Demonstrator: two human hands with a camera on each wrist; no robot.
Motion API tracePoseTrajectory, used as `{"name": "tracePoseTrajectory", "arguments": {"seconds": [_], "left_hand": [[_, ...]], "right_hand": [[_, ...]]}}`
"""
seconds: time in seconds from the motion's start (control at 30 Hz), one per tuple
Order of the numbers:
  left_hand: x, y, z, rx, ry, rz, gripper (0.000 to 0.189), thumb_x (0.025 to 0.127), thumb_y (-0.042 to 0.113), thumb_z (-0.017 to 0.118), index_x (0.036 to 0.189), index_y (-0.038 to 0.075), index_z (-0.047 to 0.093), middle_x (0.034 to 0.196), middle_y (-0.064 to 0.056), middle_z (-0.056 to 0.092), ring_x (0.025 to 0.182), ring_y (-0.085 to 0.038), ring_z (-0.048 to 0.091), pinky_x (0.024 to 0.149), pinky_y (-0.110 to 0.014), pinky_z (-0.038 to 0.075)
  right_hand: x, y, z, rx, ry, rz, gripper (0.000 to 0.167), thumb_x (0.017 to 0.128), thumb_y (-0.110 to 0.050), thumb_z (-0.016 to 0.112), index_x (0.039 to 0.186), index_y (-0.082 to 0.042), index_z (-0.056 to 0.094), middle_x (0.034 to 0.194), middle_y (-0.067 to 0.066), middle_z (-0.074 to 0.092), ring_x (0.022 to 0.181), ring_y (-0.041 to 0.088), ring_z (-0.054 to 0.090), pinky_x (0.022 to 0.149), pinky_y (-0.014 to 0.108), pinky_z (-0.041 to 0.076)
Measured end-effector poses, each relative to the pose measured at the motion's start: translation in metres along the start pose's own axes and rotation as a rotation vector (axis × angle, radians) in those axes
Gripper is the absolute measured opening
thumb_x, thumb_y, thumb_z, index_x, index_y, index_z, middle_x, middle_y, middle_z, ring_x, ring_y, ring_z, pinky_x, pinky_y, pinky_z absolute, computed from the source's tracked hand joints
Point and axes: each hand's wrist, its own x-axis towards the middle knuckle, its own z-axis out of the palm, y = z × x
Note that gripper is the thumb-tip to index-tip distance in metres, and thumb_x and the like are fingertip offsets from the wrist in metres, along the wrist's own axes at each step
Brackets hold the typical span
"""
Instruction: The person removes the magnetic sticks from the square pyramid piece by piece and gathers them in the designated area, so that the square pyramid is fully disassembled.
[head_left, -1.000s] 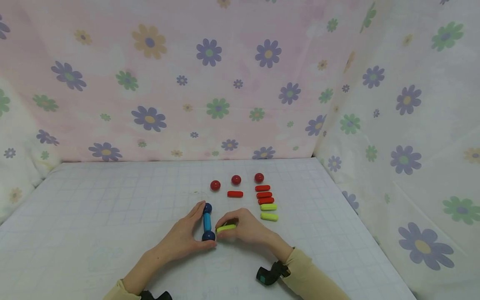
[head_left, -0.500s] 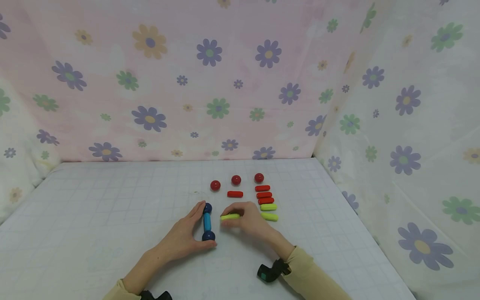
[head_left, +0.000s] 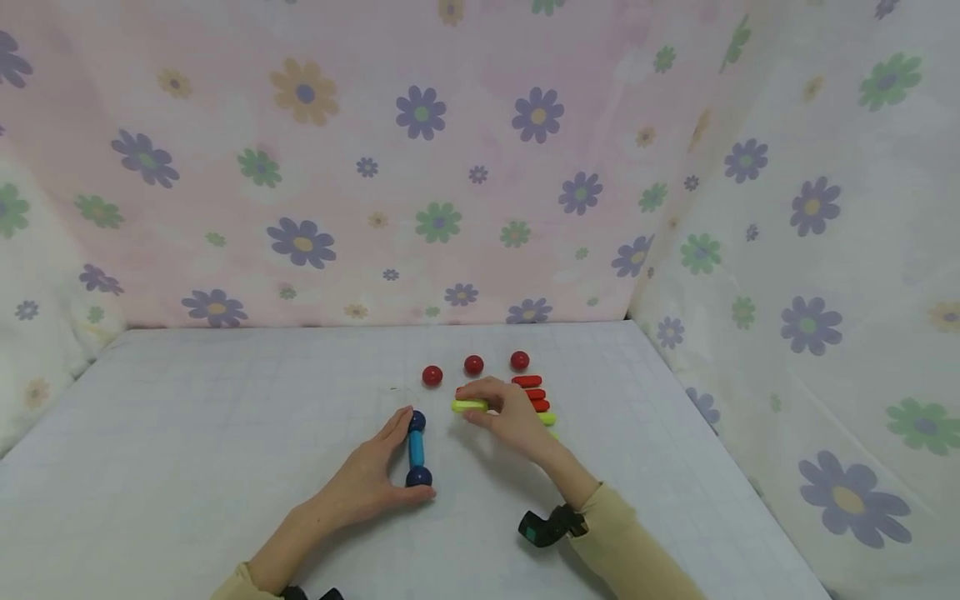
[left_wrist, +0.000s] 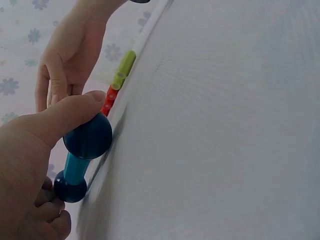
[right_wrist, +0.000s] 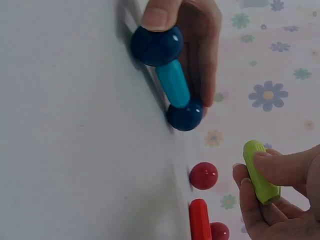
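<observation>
My left hand (head_left: 367, 475) holds a light-blue rod (head_left: 416, 448) with a dark-blue ball at each end. The thumb rests on the near ball (left_wrist: 89, 137) and the fingers are at the far ball (left_wrist: 70, 187). This joined piece lies on the table, pointing away from me. To its right, my right hand (head_left: 510, 417) pinches a yellow-green rod (right_wrist: 261, 172) between thumb and fingers, raised off the table. In the head view this hand mostly hides a single red rod (right_wrist: 199, 220) and partly covers the other yellow-green rods (head_left: 549, 418).
Three red balls (head_left: 474, 365) lie in a row farther back on the white table (head_left: 225, 417). Several red rods (head_left: 527, 381) are lined up right of my right hand. A flowered cloth (head_left: 360, 208) stands behind the table and along its sides.
My right hand has lifted the yellow-green rod away from the near blue ball, moving it farther back and slightly right. My left hand stays on the blue piece. The head view has shifted slightly.
</observation>
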Motion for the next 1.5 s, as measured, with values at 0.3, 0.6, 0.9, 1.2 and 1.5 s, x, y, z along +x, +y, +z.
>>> {"name": "tracePoseTrajectory", "arguments": {"seconds": [0.3, 0.6, 0.9, 1.2, 1.5], "left_hand": [[0.001, -0.001, 0.001, 0.012, -0.012, -0.020, 0.116, 0.072, 0.062, 0.081, 0.160, 0.016, 0.022, 0.167, -0.007, 0.021, 0.151, -0.033, 0.027, 0.113, -0.058, 0.037], [0.001, -0.002, 0.001, 0.016, -0.011, -0.005, 0.116, 0.072, 0.062, 0.081, 0.160, 0.015, 0.022, 0.166, -0.007, 0.021, 0.151, -0.032, 0.027, 0.113, -0.057, 0.036], [0.002, -0.002, 0.001, 0.017, -0.013, -0.010, 0.116, 0.072, 0.062, 0.081, 0.160, 0.015, 0.022, 0.166, -0.007, 0.021, 0.151, -0.032, 0.027, 0.113, -0.057, 0.037], [0.002, -0.002, 0.001, 0.019, -0.016, -0.016, 0.116, 0.072, 0.062, 0.081, 0.160, 0.015, 0.022, 0.167, -0.007, 0.021, 0.151, -0.032, 0.027, 0.112, -0.058, 0.037], [0.001, -0.001, 0.001, 0.020, -0.014, -0.003, 0.116, 0.072, 0.062, 0.081, 0.160, 0.014, 0.022, 0.166, -0.007, 0.021, 0.151, -0.032, 0.027, 0.113, -0.057, 0.037]], "right_hand": [[0.005, 0.013, -0.005, 0.038, 0.127, 0.102, 0.026, 0.086, -0.009, 0.078, 0.109, -0.020, 0.077, 0.110, -0.002, 0.072, 0.097, 0.016, 0.068, 0.088, 0.030, 0.058], [0.006, 0.021, -0.003, 0.007, 0.188, 0.171, 0.021, 0.082, -0.017, 0.083, 0.103, -0.019, 0.079, 0.100, -0.004, 0.075, 0.086, 0.015, 0.066, 0.077, 0.027, 0.056], [0.006, 0.027, 0.001, -0.031, 0.199, 0.190, 0.021, 0.081, -0.012, 0.083, 0.102, -0.015, 0.078, 0.104, 0.000, 0.075, 0.095, 0.017, 0.071, 0.088, 0.034, 0.059], [0.005, 0.028, 0.003, -0.129, 0.184, 0.190, 0.019, 0.083, -0.013, 0.082, 0.100, -0.019, 0.077, 0.100, -0.004, 0.073, 0.090, 0.015, 0.065, 0.085, 0.031, 0.057], [0.005, 0.031, 0.004, -0.179, 0.183, 0.142, 0.018, 0.082, -0.012, 0.083, 0.098, -0.017, 0.077, 0.090, -0.006, 0.072, 0.082, 0.014, 0.061, 0.075, 0.027, 0.054]]}}
